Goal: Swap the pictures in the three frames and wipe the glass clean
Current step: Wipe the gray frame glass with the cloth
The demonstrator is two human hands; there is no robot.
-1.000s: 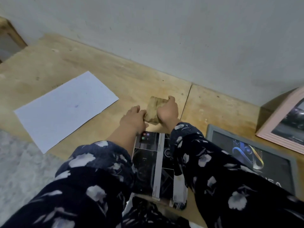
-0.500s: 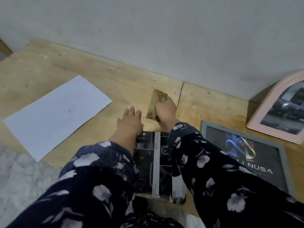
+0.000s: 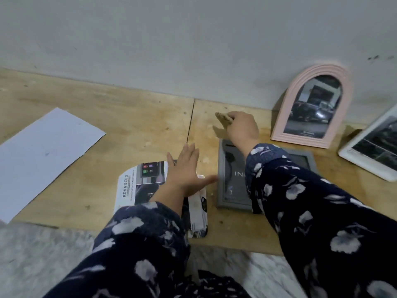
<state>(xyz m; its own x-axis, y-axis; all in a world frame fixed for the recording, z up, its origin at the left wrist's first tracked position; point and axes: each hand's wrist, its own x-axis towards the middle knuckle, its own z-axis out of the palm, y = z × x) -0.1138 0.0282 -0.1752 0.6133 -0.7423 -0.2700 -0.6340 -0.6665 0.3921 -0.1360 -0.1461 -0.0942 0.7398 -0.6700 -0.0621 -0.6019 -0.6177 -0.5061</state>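
Far to the left of the grey frame (image 3: pixel 234 198) I see a blank white sheet (image 3: pixel 43 155) lying flat on the wooden counter (image 3: pixel 137 117). Closer to that frame, a stack of printed pictures (image 3: pixel 139 181) lies at the counter's near edge, the top one reading "ADVANCED". My left hand (image 3: pixel 184 171) rests over the stack's right part, flat and spread wide, gripping nothing, its thumb reaching toward the grey frame's left edge. The grey frame lies face up on the counter, holding a dark picture, and my right sleeve (image 3: pixel 300 201) crosses over it. Just beyond the grey frame's far edge, my right hand (image 3: pixel 242 127) is closed around a brownish cloth (image 3: pixel 223 118), lifted off the wood. Right of the grey frame, a pink arched frame (image 3: pixel 311 106) leans upright against the wall (image 3: pixel 193 44). Farther right still, a white frame (image 3: pixel 373 151) stands tilted, partly cut off by the edge of view.
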